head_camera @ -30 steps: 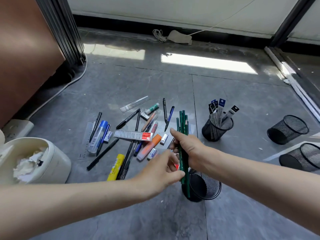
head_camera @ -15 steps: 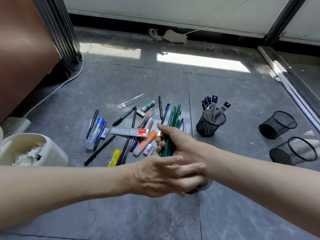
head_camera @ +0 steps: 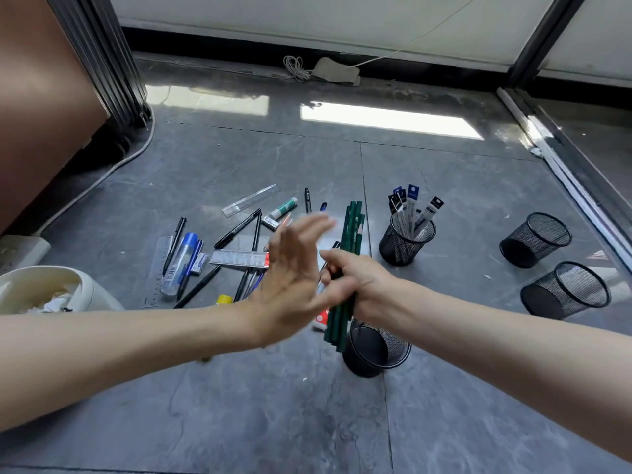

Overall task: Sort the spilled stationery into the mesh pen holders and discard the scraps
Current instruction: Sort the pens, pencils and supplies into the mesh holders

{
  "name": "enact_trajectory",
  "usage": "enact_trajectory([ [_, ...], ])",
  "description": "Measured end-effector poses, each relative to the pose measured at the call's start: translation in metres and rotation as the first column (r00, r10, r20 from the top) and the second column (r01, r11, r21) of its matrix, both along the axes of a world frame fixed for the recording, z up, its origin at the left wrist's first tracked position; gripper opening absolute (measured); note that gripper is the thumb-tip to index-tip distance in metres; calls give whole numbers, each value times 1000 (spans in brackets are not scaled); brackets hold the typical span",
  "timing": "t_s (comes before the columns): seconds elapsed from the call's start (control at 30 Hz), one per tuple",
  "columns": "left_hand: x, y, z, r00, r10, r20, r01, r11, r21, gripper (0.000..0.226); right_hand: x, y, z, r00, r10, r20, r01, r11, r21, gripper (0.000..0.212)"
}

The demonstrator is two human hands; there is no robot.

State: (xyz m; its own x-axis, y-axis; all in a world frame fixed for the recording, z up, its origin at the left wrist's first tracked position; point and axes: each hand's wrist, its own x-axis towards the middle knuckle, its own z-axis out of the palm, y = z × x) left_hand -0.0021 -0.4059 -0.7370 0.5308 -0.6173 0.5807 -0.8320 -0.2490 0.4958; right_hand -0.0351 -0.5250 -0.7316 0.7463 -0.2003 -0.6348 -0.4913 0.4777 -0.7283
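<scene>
Fingers [head_camera: 302, 234] of my left hand [head_camera: 290, 278] spread straight, holding nothing, over spilled pens [head_camera: 236, 230] left on the floor [head_camera: 273, 422]; my right hand [head_camera: 357, 282] grips green pencils [head_camera: 352, 230] above a mesh holder [head_camera: 376, 352]. Refills [head_camera: 412, 206] fill one holder [head_camera: 405, 244]; two other holders [head_camera: 535, 239] further right are empty.

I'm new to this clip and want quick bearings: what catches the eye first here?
The right hand grips a bundle of green pencils mid-frame, their lower ends close above a black mesh holder on the grey floor. The left hand, open and blurred, is raised just left of them. Behind it, loose pens lie scattered across the floor.
</scene>
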Motion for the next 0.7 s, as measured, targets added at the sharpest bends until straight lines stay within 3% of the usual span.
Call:
enact_trajectory([
  [0.03, 1, -7, 7, 953, 91, -288, -88, 996, 21, 71, -3, -1, -1, 1000, -28, -12, 27, 999, -26, 29],
  [0.07, 3, -15, 13, 831, 121, -543, -77, 992, 103, 79, -6, -2, 1, 1000, -2, -16, 1, 998, -58, 28],
  [0.1, 9, -22, 16, 636, 96, -766, 11, 991, 133, 81, -9, -4, 2, 999, 42, -10, -42, 997, -71, 27],
  [0.13, 15, -25, 19, 384, 58, -922, 127, 985, 115, 77, -13, -2, 4, 996, 94, 1, -94, 990, -103, 24],
  [0.17, 19, -29, 20, 259, 33, -965, 215, 972, 91, 70, -17, -1, 4, 990, 140, 7, -137, 980, -141, 21],
  [0.2, 19, -31, 20, 193, 2, -981, 277, 959, 56, 61, -21, 2, 7, 985, 173, -5, -172, 969, -179, 21],
  [0.27, 14, -38, 16, 135, -32, -990, 323, 946, 14, 46, -26, 4, 8, 979, 204, -25, -204, 951, -231, 26],
  [0.33, 11, -45, 15, 170, -12, -985, 312, 949, 42, 40, -31, 0, 10, 977, 214, -6, -208, 941, -269, 24],
  [0.43, 6, -58, 23, 410, 16, -912, 255, 958, 131, 27, -36, -15, 13, 975, 205, 87, -162, 921, -355, 25],
  [0.47, 4, -64, 25, 454, 21, -891, 225, 965, 138, 22, -37, -19, 14, 975, 194, 111, -140, 917, -374, 27],
  [0.7, -9, -89, 24, 620, -73, -781, 183, 982, 53, 32, -42, -38, 6, 975, 130, 180, -13, 844, -536, 24],
])
